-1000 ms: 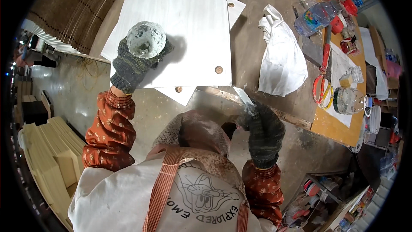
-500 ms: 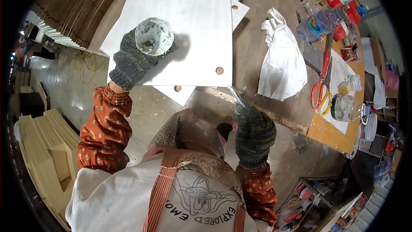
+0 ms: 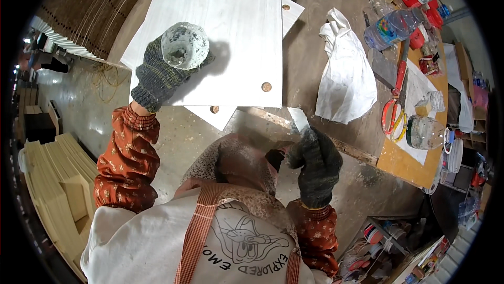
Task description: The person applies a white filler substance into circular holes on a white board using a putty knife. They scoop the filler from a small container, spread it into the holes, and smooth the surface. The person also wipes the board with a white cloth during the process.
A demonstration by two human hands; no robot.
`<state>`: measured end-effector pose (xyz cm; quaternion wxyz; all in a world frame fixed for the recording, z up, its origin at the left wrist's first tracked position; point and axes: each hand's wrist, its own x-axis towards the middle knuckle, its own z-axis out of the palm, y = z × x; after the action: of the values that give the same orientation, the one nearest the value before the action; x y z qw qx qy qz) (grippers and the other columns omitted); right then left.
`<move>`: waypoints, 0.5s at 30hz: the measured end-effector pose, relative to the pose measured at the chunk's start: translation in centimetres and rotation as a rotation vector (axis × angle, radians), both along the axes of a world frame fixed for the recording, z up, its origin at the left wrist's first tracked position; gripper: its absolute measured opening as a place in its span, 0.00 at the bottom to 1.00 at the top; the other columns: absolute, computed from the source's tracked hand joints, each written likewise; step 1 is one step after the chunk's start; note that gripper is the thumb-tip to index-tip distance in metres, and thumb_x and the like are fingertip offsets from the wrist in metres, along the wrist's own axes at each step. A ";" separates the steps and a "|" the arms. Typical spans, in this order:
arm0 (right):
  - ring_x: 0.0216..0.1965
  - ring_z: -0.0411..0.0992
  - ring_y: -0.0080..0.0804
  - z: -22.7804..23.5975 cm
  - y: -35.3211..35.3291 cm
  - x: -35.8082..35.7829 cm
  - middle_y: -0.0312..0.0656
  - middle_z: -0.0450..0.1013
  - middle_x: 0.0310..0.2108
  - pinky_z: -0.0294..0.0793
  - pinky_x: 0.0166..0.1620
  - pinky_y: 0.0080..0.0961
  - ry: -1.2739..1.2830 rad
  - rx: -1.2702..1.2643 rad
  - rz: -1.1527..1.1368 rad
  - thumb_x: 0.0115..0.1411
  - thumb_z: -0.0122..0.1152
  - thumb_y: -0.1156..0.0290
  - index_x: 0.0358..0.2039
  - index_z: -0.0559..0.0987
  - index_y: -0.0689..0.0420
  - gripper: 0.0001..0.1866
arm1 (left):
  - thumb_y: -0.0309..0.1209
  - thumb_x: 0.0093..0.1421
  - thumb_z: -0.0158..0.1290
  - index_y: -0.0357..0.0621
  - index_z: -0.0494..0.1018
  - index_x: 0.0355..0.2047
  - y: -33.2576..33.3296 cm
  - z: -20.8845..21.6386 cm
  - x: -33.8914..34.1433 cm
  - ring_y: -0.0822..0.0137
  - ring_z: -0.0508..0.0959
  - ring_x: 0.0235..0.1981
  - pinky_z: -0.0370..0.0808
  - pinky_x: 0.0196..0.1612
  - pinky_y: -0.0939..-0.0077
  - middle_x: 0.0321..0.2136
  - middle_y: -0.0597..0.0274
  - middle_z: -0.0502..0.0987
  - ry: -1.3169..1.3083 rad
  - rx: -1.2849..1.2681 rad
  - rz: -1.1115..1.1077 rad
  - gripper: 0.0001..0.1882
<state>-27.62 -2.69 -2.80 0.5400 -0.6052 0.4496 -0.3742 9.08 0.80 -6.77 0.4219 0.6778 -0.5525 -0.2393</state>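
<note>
My left hand, in a dark knitted glove, is closed around a paste-smeared cup and holds it over the left part of a white wood-grain panel. Greyish paste clings to the inside of the cup. My right hand, gloved alike, grips a small scraper with a pale flat blade; its handle is hidden in the fist. That blade points up, just off the panel's near right corner. A round brown recess shows near that corner. More white panels lie beneath, fanned out.
On the wooden table a white cloth lies right of the panels. Farther right are red-handled scissors, a plastic bottle and a jar. Stacked boards stand at the left, below table height.
My right hand has turned and shifted slightly right and down, so the scraper's blade now shows its flat face, away from the panel's edge. The cup and panels sit slightly further left in view.
</note>
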 end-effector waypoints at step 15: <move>0.22 0.66 0.25 -5.5 0.7 1.3 0.37 0.68 0.25 0.67 0.25 0.21 -0.262 0.315 0.133 0.60 0.45 0.70 0.46 0.69 0.61 0.14 | 0.42 0.50 0.56 0.39 0.64 0.48 -0.2 3.5 -2.0 0.63 0.74 0.40 0.73 0.42 0.72 0.42 0.55 0.71 -0.649 0.086 0.028 0.28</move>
<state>-26.28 -2.03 -8.31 0.7054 -0.4878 0.3876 -0.3381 7.12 0.60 -3.24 0.1978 0.7436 -0.6381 -0.0281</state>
